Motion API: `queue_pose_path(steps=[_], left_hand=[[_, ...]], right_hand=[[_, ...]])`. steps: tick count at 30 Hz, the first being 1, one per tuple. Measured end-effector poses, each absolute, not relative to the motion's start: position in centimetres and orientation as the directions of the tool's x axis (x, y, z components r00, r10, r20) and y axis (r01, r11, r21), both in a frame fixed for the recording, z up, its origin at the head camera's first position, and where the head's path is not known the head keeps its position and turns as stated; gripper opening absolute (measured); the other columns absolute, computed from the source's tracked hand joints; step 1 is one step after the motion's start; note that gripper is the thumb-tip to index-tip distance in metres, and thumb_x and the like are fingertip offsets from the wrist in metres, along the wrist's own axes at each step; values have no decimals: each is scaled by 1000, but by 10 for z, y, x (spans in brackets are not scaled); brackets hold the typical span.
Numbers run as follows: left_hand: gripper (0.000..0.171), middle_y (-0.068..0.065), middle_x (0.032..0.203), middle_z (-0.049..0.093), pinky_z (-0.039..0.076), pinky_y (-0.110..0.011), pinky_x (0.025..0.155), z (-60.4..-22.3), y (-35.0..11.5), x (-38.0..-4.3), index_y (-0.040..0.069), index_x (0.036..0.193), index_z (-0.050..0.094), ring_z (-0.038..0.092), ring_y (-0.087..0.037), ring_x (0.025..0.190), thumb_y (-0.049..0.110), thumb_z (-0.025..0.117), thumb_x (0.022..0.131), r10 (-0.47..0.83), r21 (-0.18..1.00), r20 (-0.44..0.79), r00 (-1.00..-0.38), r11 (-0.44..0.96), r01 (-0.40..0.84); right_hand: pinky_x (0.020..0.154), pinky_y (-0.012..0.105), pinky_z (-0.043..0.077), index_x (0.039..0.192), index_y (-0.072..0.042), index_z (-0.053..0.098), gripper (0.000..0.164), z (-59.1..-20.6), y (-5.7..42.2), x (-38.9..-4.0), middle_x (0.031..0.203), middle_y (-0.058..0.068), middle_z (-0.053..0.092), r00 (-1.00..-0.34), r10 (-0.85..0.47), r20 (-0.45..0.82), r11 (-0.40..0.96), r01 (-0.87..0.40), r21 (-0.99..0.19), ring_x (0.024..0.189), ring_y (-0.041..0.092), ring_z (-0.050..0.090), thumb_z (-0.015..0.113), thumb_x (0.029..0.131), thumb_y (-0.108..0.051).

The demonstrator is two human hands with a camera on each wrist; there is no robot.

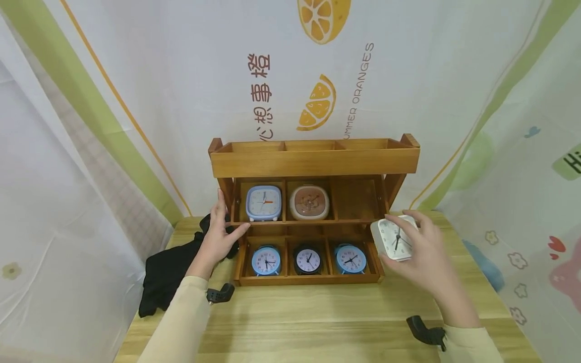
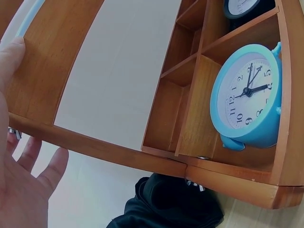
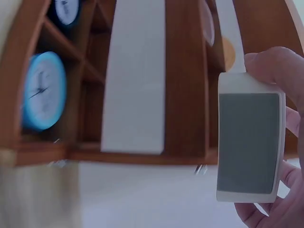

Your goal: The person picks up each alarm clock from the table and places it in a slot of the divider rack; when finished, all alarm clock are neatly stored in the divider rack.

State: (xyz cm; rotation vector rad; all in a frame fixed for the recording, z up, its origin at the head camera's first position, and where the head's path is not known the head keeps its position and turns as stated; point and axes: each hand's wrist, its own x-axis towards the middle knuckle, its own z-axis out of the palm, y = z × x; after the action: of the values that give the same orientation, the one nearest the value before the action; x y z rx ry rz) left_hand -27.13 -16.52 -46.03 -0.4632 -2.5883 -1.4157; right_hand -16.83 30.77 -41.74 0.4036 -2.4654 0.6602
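Observation:
A three-tier wooden rack (image 1: 313, 164) stands on the table in the head view. My left hand (image 1: 218, 242) rests on its left side, thumb across the front edge of the middle tier and fingers extended along the outer side. My right hand (image 1: 428, 259) holds a white square alarm clock (image 1: 390, 239) by its edges, just off the right end of the middle tier. In the right wrist view the clock's grey underside (image 3: 248, 142) shows. A blue-rimmed square clock (image 1: 264, 203) and a brown-faced clock (image 1: 309, 202) sit in the middle tier's left and centre compartments.
Along the bottom tier sit a blue round clock (image 1: 266, 261), a black one (image 1: 307, 260) and another blue one (image 1: 350, 259). Black cloth (image 1: 168, 269) lies left of the rack on the wooden table (image 1: 308, 322). White printed curtains (image 1: 190, 75) hang behind and beside it.

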Motion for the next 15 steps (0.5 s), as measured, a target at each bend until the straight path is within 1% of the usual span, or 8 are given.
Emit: queue_pose_path(steps=[2,5,6,11,15], left_hand=[[111,-24,169,-3,39,-65,112,-460,-165,-271,42,161,-25,19,-48,152,29,69,103,194,794,279,-941,505,340],[112,-24,169,-3,39,-65,112,-461,-166,-271,42,161,-25,19,-48,152,28,69,103,189,795,281,-941,503,339],[112,-24,169,-3,40,-65,112,-461,-166,-271,42,161,-25,19,-48,152,27,70,103,187,795,284,-940,503,340],[113,-24,169,-2,41,-63,111,-462,-165,-272,42,162,-24,20,-46,152,26,71,102,188,788,293,-938,507,348],[112,-23,169,-2,41,-63,111,-463,-165,-272,43,162,-24,20,-45,152,27,70,102,189,790,290,-938,506,346]], right_hand=[[85,65,42,143,-24,62,86,-408,297,-178,150,23,42,-806,-150,572,830,-417,-369,125,53,42,98,65,-25],[79,66,48,144,-25,60,85,-399,283,-192,152,22,39,-826,-140,547,831,-398,-389,126,53,39,98,68,-28],[79,67,49,144,-25,60,85,-398,279,-197,153,23,38,-831,-133,540,830,-391,-398,127,53,38,98,69,-29],[87,72,45,141,-20,61,84,-397,262,-221,150,28,38,-825,-96,557,837,-370,-404,129,56,38,99,67,-35],[95,73,40,139,-17,63,84,-397,253,-240,149,29,40,-806,-78,586,838,-372,-399,130,57,39,100,66,-37]])
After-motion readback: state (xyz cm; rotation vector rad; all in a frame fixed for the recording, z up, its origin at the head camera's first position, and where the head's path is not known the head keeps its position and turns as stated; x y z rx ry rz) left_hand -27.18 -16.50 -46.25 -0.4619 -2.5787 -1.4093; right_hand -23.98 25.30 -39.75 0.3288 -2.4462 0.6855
